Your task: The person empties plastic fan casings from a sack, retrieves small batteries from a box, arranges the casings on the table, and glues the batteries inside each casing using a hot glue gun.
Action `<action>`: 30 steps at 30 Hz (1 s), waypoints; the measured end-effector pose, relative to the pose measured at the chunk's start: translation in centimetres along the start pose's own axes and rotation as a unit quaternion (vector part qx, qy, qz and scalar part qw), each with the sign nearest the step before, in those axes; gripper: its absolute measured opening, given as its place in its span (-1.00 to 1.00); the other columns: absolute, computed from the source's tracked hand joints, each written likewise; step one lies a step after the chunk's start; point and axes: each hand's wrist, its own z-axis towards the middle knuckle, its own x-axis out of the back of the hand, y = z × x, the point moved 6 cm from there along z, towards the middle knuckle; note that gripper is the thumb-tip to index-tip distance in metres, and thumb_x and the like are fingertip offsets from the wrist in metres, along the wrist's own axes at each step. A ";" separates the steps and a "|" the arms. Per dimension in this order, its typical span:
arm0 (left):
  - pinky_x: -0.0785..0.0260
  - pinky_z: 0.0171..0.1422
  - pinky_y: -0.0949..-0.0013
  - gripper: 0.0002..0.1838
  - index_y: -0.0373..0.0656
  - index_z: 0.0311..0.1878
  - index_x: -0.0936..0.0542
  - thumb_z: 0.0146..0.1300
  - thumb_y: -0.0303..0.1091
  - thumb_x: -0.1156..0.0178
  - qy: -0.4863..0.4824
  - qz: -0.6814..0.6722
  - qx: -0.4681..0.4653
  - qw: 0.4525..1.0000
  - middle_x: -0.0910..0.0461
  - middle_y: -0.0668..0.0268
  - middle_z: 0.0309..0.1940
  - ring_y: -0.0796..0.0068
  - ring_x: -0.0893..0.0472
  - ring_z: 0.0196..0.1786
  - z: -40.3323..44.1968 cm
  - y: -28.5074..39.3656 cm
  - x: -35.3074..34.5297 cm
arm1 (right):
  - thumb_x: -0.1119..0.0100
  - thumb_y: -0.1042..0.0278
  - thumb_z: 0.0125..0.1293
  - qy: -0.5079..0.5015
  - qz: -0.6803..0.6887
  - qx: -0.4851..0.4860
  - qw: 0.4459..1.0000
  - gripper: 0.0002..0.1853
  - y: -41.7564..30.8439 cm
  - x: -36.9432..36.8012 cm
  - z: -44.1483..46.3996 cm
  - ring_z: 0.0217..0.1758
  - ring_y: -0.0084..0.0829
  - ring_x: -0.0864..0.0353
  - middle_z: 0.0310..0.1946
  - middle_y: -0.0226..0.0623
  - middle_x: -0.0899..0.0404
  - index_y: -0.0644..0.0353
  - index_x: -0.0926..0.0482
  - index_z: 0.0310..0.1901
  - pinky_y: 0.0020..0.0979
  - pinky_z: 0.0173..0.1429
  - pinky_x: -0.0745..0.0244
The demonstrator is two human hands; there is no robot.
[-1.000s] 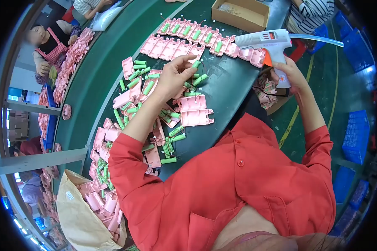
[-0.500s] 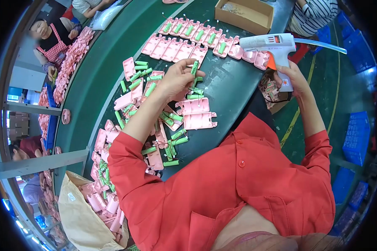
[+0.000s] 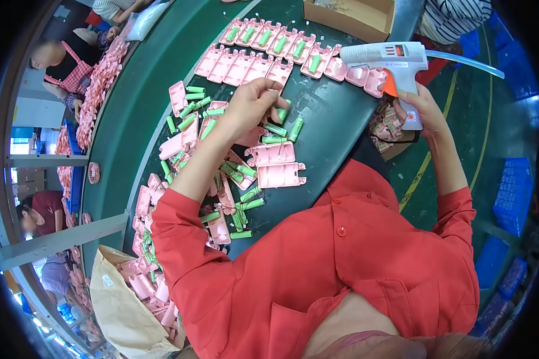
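My left hand (image 3: pixel 254 107) is over the green table with its fingers pinched on a green battery (image 3: pixel 284 110), partly hidden by the fingertips. Close below it lie loose green batteries (image 3: pixel 296 129) with thin wires. My right hand (image 3: pixel 425 110) grips the handle of a white glue gun (image 3: pixel 389 57) with an orange trigger; a clear glue stick (image 3: pixel 467 63) sticks out of its back. The gun's nozzle end points left, over a row of pink plastic shells (image 3: pixel 335 69). Several shells in that row hold a green battery (image 3: pixel 314 63); others, nearer the gun, hold none.
A heap of pink shells and green batteries (image 3: pixel 188 119) covers the table's left part. Two pink shells (image 3: pixel 281 175) lie near my body. A cardboard box (image 3: pixel 350 18) stands at the back, a paper sack (image 3: pixel 126 305) at lower left. Other people sit across the belt.
My left hand has turned and dipped slightly, so the battery, upright before, now sits lower beneath the fingers. The glue gun stays in my right hand, and the view has shifted a little.
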 end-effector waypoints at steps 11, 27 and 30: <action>-0.53 0.01 0.20 -0.62 -0.05 -0.05 -0.70 0.01 -0.58 -0.29 -0.082 0.498 -0.324 0.800 -0.61 0.23 -0.05 0.16 -0.63 0.00 -3.1 4.7 -5.3 | -0.24 0.18 0.34 -0.036 0.009 0.004 0.999 -0.61 0.6 0.5 -0.1 -0.61 -0.59 -0.46 -0.59 -0.35 -0.48 0.29 -0.45 0.02 -0.55 -0.52 -0.36; -0.50 0.05 0.17 -0.55 -0.02 0.08 -0.66 0.10 -0.60 -0.21 -0.311 0.431 -0.155 0.833 -0.54 0.20 0.00 0.15 -0.62 0.01 -1.1 2.4 -7.8 | -0.25 0.17 0.32 -0.040 0.015 0.003 0.999 -0.56 0.6 0.4 -0.6 -0.62 -0.60 -0.45 -0.57 -0.36 -0.47 0.32 -0.42 0.05 -0.54 -0.52 -0.35; -0.50 0.04 0.14 -0.65 -0.08 0.06 -0.66 0.17 -0.50 -0.25 -0.287 0.418 -0.133 0.852 -0.62 0.15 -0.13 0.15 -0.65 -0.05 -0.8 2.3 -8.4 | -0.30 0.10 0.28 -0.024 0.005 0.005 1.000 -0.49 0.4 0.0 -0.5 -0.64 -0.59 -0.44 -0.60 -0.36 -0.46 0.34 -0.41 0.05 -0.53 -0.52 -0.35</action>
